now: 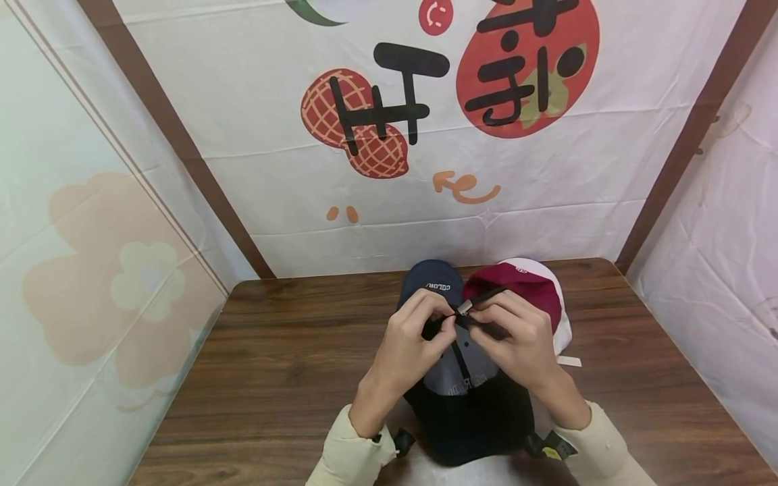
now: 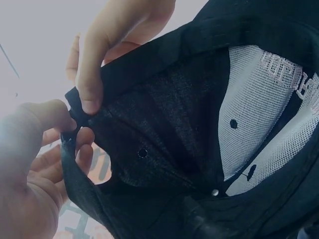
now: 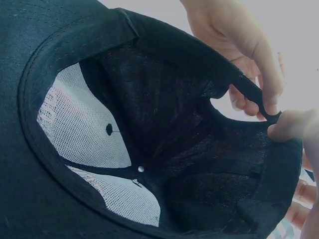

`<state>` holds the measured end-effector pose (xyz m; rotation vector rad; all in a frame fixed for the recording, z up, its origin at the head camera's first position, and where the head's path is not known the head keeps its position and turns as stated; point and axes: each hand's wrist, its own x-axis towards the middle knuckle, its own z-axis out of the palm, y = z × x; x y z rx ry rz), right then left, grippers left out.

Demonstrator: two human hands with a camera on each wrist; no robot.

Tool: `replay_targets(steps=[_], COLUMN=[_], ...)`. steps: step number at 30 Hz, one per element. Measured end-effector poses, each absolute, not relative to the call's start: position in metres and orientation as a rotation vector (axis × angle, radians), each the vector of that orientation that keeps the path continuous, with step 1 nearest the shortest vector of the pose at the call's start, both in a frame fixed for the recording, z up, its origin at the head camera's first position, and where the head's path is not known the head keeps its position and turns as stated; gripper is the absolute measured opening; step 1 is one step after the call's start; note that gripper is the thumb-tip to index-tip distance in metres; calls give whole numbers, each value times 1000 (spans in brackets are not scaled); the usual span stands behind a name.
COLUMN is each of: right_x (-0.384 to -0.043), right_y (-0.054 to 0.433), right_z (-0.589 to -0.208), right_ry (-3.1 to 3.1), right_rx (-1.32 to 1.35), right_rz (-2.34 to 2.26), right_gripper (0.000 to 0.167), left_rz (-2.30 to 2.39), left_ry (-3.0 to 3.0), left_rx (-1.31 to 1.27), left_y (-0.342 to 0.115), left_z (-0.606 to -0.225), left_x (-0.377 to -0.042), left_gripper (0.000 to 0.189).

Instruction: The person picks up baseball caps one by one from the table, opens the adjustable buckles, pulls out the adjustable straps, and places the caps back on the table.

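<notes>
Between both hands is a black baseball cap (image 1: 471,425), its hollow inside facing up and its brim toward the person. White mesh panels (image 2: 254,99) and dark lining show within it. My left hand (image 1: 416,334) pinches one end of the back strap between thumb and fingers. My right hand (image 1: 516,331) pinches the strap from the other side, close to a small metal buckle (image 1: 464,308). The fingertips of the two hands nearly meet there. In the right wrist view the strap (image 3: 249,92) arches over the cap's back opening.
Behind the hands, a navy cap (image 1: 431,275) with lettering lies on the wooden table (image 1: 292,378). Beside it are a maroon cap (image 1: 516,282) and a white cap (image 1: 564,324), overlapping, with a white tag (image 1: 569,361) at their edge. A printed cloth (image 1: 273,189) hangs behind the table.
</notes>
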<state>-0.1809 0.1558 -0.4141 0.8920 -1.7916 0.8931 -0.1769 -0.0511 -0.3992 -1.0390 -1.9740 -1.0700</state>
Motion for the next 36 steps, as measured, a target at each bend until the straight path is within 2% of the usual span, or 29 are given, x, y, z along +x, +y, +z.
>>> replay_targets(steps=[9,13,17,20,24,28,29,31,34,36], right_x=[-181,-182,-182,-182,-181,-182,-182,-182,-181,-180], right_y=[155,155,155,155,155,155,155,156,159,160], right_z=[-414,-414,-414,-414,-414,-416,-415,-415,-414,-413], right_ry=[-1801,-1801,-1797,-1799,-1803,-1802,-1801,-1797,-1802,-1809], right_rx=[891,894,891,887,880,879,876,869,856,856], right_rz=[873,863,863,864,862,865,868,885,899,907], right_gripper=[17,1,18,3,24,4,12,16,2,17], left_rz=[-1064,-1061,-1058,-1056,-1051,-1050,-1048,-1046,-1041,-1039], left_ry=[-1979,-1976,-1975,-1978,-1983,-1984,-1984,-1982,-1983,-1986], left_rx=[-1042,-1047,-1048,-1050,-1052,-1056,-1055,-1046,-1032,-1022], left_y=[-53,-54,-54,-54,-55,-56,-56,-58,-61,-63], left_z=[-400,-399,-399,-399,-400,-401,-401,-401,-401,-401], left_x=[-177,-178,-178,-178,-179,-179,-179,-179,-179,-179], left_gripper=[18,18,19,19,20,20,20,20,20,20])
